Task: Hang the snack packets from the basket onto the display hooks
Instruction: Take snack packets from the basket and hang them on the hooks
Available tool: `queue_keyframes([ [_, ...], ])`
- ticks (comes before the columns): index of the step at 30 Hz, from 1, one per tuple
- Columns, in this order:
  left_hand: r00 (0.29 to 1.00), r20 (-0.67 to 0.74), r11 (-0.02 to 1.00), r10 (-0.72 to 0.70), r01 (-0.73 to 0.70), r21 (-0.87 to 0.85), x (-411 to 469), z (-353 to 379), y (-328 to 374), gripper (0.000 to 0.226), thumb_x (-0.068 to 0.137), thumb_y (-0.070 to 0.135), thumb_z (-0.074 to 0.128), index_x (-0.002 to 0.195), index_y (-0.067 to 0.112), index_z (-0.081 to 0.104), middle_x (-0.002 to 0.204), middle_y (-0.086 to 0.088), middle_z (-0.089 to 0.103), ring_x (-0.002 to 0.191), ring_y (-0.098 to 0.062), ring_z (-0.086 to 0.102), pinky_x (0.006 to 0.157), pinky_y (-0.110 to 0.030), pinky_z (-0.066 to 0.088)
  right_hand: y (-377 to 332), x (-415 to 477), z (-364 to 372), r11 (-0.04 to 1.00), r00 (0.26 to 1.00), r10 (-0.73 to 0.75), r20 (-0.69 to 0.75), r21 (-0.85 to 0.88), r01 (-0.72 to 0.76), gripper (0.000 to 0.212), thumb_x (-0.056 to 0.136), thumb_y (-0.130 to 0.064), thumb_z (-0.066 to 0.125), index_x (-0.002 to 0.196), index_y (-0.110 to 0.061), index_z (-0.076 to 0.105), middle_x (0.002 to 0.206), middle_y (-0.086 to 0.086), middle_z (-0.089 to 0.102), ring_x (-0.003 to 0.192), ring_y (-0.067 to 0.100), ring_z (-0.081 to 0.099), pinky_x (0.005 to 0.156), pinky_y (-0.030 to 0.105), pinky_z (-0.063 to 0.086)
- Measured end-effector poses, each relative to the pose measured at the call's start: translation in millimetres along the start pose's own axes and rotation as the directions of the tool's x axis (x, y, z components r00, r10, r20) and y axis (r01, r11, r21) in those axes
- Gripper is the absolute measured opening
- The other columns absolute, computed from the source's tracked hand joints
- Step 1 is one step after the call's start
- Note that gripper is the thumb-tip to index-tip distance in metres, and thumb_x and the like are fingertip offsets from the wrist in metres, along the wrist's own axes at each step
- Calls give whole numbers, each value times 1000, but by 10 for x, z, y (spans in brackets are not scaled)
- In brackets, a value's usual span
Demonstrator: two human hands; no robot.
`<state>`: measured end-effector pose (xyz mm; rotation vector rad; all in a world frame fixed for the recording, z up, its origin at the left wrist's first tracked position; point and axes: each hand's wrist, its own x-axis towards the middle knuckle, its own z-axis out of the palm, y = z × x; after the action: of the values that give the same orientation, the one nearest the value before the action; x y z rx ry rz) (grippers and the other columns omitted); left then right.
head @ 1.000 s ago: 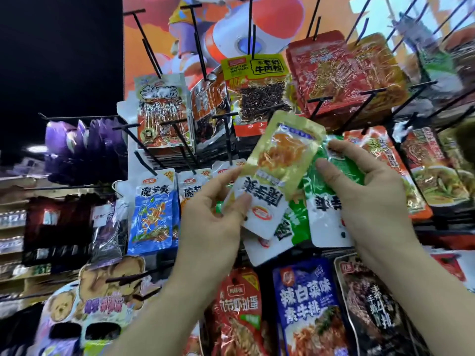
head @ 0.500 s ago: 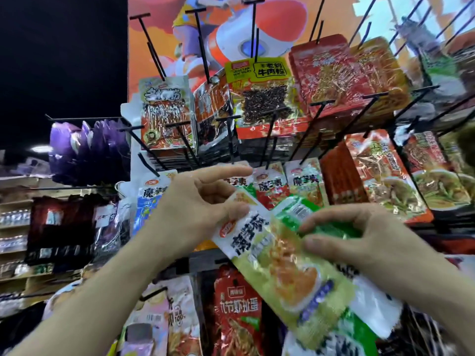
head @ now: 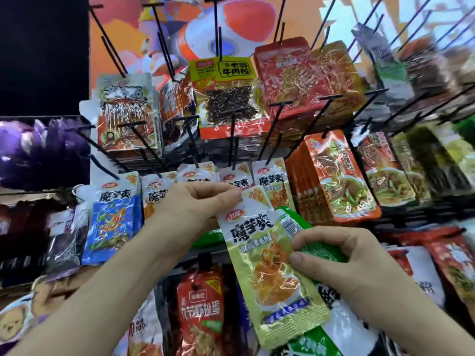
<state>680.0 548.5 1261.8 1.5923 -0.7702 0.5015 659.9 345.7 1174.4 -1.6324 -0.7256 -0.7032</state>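
Observation:
A yellow-green snack packet (head: pixel 270 268) hangs upright in front of the display. My left hand (head: pixel 198 204) pinches its white top corner. My right hand (head: pixel 341 260) grips its right edge together with green packets (head: pixel 321 250) behind it. Just above, a row of matching white-topped packets (head: pixel 270 181) hangs on black display hooks (head: pixel 232 147). The held packet's top sits just below that row. The basket is out of view.
Rows of black hooks (head: pixel 331 27) stick out towards me, some bare at the top. Red and orange packets (head: pixel 339 176) hang to the right, a blue packet (head: pixel 113 222) to the left, purple bags (head: pixel 43 152) at far left, more packets (head: pixel 200 312) below.
The yellow-green packet was turned from upside down to upright. My left hand shifted to its top corner and raised it towards the row of matching packets; my right hand slid to its right edge.

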Motion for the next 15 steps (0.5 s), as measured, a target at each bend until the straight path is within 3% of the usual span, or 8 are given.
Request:
queue_keyframes([
  [2, 1000, 12, 1000, -10, 9, 12, 25, 30, -15, 12, 61, 18, 73, 70, 10, 76, 74, -10, 74, 63, -18, 70, 54, -23, 55, -5, -16, -20, 1000, 1000, -7, -11, -3, 7, 24, 58, -44, 75, 79, -33, 76, 77, -13, 73, 73, -3, 65, 83, 30, 45],
  [6, 1000, 11, 996, -12, 11, 85, 106, 138, -26, 14, 62, 25, 74, 70, 14, 75, 77, -9, 73, 70, -20, 67, 68, -31, 58, -24, -31, -76, 993, 997, -40, -73, -115, 31, 20, 59, -47, 72, 78, -43, 73, 90, -25, 71, 88, -7, 64, 88, 25, 47],
  [8, 997, -6, 981, 75, -73, 180, 194, 265, 43, 9, 71, 26, 75, 71, 17, 75, 75, -4, 72, 72, -16, 65, 71, -30, 55, -85, -10, -129, 981, 989, -97, -112, -177, 76, 20, 60, -48, 71, 80, -45, 71, 86, -30, 69, 85, -11, 62, 80, 15, 45],
  [11, 964, -69, 945, 257, -236, 226, 441, 501, 226, 10, 81, 10, 74, 74, 17, 74, 67, 2, 72, 62, -6, 64, 58, -17, 50, -204, 99, -259, 964, 963, -186, -197, -225, 140, 8, 71, -34, 76, 77, -29, 72, 74, -30, 66, 62, -12, 59, 58, 3, 40],
  [15, 884, -89, 814, 458, -377, 442, 791, 755, 392, 3, 83, 17, 75, 85, 15, 78, 76, 3, 73, 67, -6, 65, 61, -17, 51, -280, 298, -432, 936, 908, -280, -310, -300, 186, 12, 75, -30, 80, 82, -30, 70, 72, -14, 69, 52, 5, 58, 47, 8, 42],
])
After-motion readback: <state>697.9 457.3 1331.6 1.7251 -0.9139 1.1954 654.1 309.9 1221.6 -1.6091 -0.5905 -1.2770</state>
